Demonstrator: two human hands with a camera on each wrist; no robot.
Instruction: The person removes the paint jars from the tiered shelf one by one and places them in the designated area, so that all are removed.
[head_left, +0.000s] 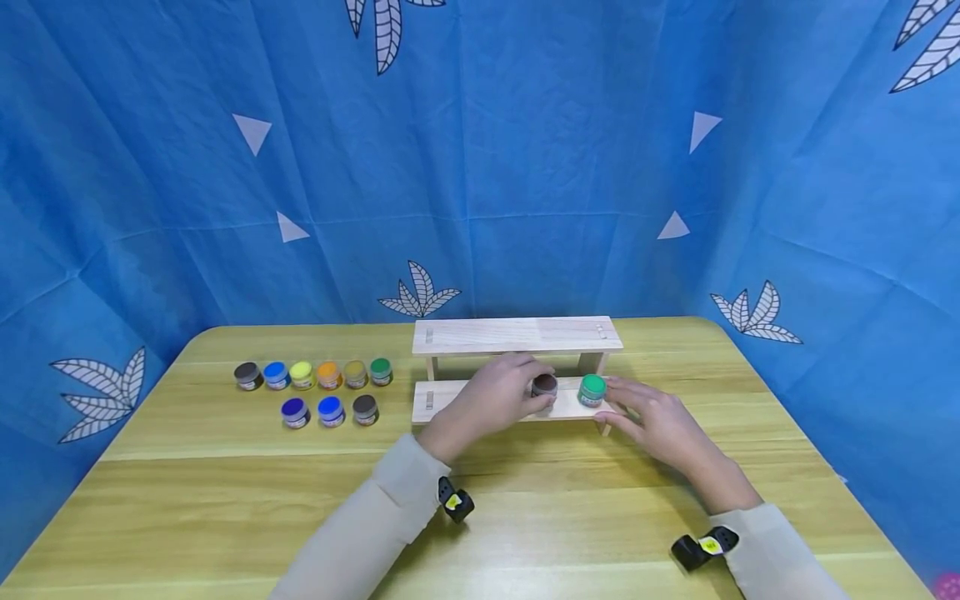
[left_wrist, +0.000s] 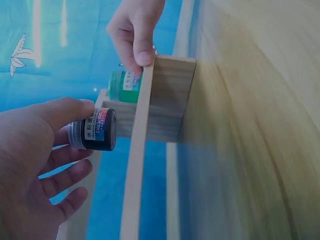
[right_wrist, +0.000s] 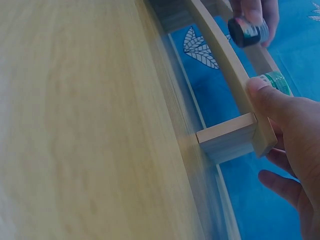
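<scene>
My left hand point(head_left: 498, 392) pinches a dark brown paint jar point(left_wrist: 101, 130) between thumb and index finger, its other fingers spread loosely. In the head view the jar overlaps the lower board of a two-tier wooden rack point(head_left: 517, 335). A green paint jar point(head_left: 592, 390) stands on that lower board near its right end. Around that end lies my right hand point(head_left: 660, 421), thumb point(right_wrist: 262, 87) on the front edge and other fingers behind the end, gripping the rack close beside the green jar.
Left of the rack, several paint jars stand on the wooden table point(head_left: 570, 533) in two rows. The back row includes an orange jar point(head_left: 328, 376) and a green one point(head_left: 381, 372); the front row has a purple jar point(head_left: 296, 412). A blue curtain point(head_left: 465, 167) hangs behind.
</scene>
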